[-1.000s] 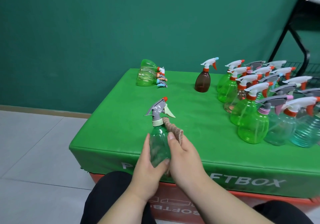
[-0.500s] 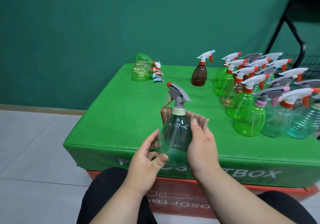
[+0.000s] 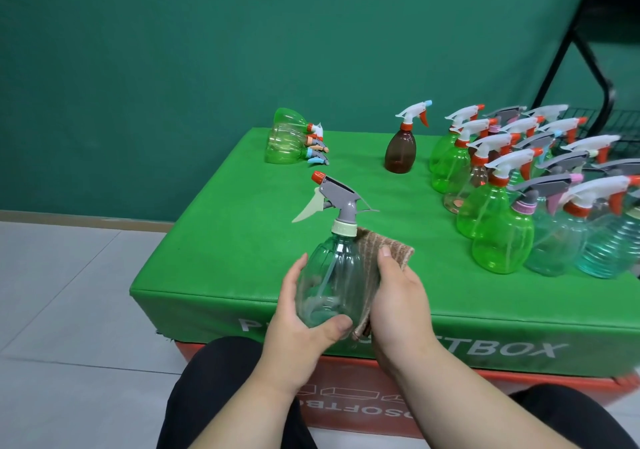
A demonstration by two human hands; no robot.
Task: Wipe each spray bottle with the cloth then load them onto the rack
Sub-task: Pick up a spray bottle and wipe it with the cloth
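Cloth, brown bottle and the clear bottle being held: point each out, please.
cloth [image 3: 398, 244], head view, striped upper corner
brown bottle [image 3: 400, 150], head view, middle of its body
clear bottle [image 3: 332, 275], head view, ribbed body below the collar

Green padded box [image 3: 225, 240] on orange base [image 3: 363, 424]; grey tiled floor [image 3: 69, 292]; green wall [image 3: 207, 50] behind.

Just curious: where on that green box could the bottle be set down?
The green top is bare between the held bottle, the toppled bottles and the brown bottle. Its right side is crowded with upright bottles.
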